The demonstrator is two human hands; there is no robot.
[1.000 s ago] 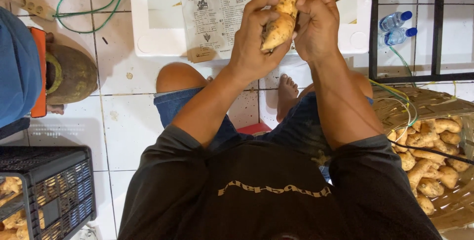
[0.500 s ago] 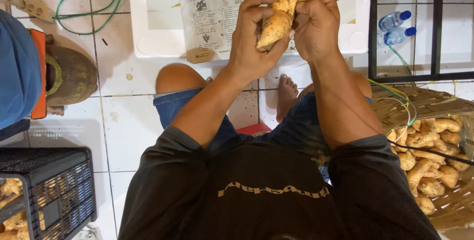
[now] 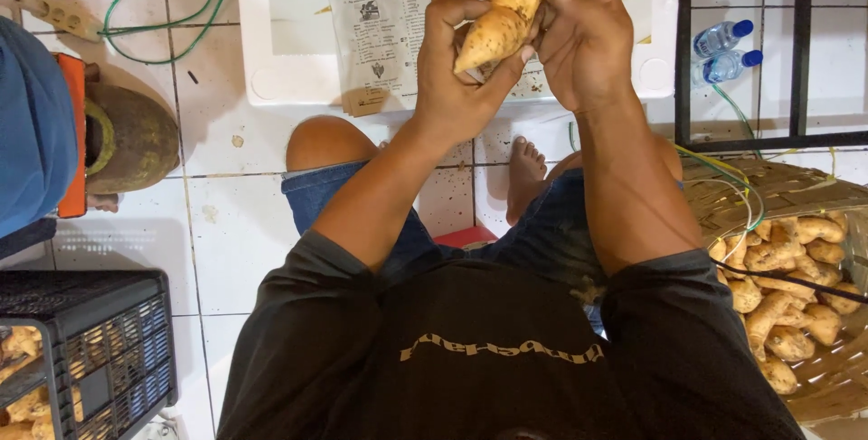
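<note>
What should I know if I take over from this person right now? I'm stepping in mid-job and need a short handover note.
Left hand: closed around the lower end of a yellowish tuber, held up over the white tray.
Right hand: gripping the upper end of the same tuber; whether it also holds a tool cannot be seen.
More tubers lie in the woven basket at the right; a few show in the black crate at the lower left.
Done: one tuber is out of the piles and in both hands.
Left: the heap in the basket lies untouched.
</note>
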